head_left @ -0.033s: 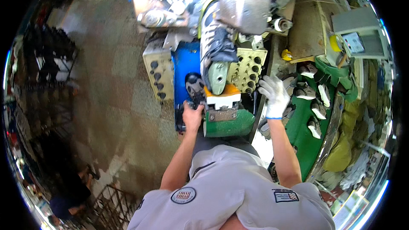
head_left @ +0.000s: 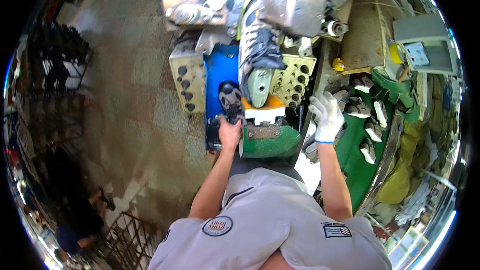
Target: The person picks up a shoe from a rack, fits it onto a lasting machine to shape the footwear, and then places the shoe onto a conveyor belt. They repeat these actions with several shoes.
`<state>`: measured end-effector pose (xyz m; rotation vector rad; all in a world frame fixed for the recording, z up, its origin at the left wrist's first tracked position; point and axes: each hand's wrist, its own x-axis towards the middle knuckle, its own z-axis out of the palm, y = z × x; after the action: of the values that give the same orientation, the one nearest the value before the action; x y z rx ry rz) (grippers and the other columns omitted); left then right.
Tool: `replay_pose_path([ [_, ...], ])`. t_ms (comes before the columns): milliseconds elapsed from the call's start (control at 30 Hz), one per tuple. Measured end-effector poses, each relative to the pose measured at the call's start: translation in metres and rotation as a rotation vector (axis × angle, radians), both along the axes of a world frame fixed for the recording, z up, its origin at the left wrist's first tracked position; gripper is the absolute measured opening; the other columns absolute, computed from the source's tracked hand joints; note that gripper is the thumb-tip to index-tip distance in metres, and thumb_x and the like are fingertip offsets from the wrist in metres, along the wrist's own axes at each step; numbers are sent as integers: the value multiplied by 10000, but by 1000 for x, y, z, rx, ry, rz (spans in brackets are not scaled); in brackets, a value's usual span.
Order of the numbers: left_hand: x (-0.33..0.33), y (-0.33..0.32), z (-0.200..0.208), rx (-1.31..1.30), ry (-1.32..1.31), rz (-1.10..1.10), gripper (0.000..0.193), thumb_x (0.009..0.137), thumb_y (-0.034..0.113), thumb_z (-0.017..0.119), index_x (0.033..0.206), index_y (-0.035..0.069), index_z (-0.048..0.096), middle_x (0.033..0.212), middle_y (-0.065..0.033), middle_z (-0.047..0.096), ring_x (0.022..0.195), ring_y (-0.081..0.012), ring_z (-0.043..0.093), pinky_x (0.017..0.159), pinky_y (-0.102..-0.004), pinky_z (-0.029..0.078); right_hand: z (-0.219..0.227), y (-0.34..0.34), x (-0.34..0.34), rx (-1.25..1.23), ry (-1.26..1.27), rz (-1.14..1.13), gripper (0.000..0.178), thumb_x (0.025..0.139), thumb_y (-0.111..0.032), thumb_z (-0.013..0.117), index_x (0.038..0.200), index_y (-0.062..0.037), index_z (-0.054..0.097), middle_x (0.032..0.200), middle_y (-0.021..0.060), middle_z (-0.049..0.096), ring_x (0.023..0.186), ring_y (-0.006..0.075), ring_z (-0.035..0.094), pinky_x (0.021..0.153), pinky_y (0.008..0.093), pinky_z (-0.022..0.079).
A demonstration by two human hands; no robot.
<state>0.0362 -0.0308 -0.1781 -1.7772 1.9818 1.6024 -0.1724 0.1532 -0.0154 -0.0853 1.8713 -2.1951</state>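
Observation:
My bare left hand (head_left: 230, 133) is closed around the near end of a dark shoe (head_left: 230, 96) that lies over a blue machine panel (head_left: 220, 62). Its fingertips are partly hidden among dark parts. Right beside it, a white-and-dark laced shoe (head_left: 248, 40) sits in the machine, with a green shoe last (head_left: 259, 90) showing at its heel end above an orange pad (head_left: 272, 102). My right hand (head_left: 328, 118), in a white glove, is open and holds nothing. It hovers at the machine's right side, by the shoes on a green conveyor belt (head_left: 354, 180).
Cream control boxes with black knobs (head_left: 292, 82) (head_left: 182, 77) flank the shoe. A green rounded housing (head_left: 272, 143) stands just before my waist. Several grey shoes (head_left: 373, 129) lie on the belt. Racks (head_left: 65, 65) stand at the far left, and another person (head_left: 75, 235) is at lower left.
The view has shifted slightly, so the machine sits a little to the right. Both hands stay in nearly the same places.

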Motion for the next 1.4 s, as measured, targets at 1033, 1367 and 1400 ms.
replay_pose_path([
  [1033, -83, 59, 265, 256, 897, -184, 577, 1007, 434, 529, 1249, -80, 627, 1166, -108, 702, 1018, -196, 676, 872, -309, 520, 102, 44, 10, -563, -331, 446, 658, 848, -302, 709, 1386, 23, 516, 1223, 141, 662, 1047, 215, 669, 938, 336, 545],
  [1367, -236, 244, 262, 969, 551, -648, 363, 916, 257, 716, 1109, -48, 675, 1052, -115, 708, 905, -193, 682, 826, -346, 547, 89, 240, -12, -356, -97, 161, 892, 815, -417, 768, 1508, 6, 399, 1332, 89, 578, 1222, 149, 518, 1064, 298, 390],
  [1400, -240, 263, 258, 913, 515, -721, 363, 918, 250, 712, 1115, -52, 671, 1043, -104, 705, 905, -172, 675, 818, -330, 543, 83, 259, -14, -356, -71, 138, 817, 842, -340, 761, 1497, 4, 415, 1302, 79, 591, 1174, 140, 532, 1037, 295, 412],
])
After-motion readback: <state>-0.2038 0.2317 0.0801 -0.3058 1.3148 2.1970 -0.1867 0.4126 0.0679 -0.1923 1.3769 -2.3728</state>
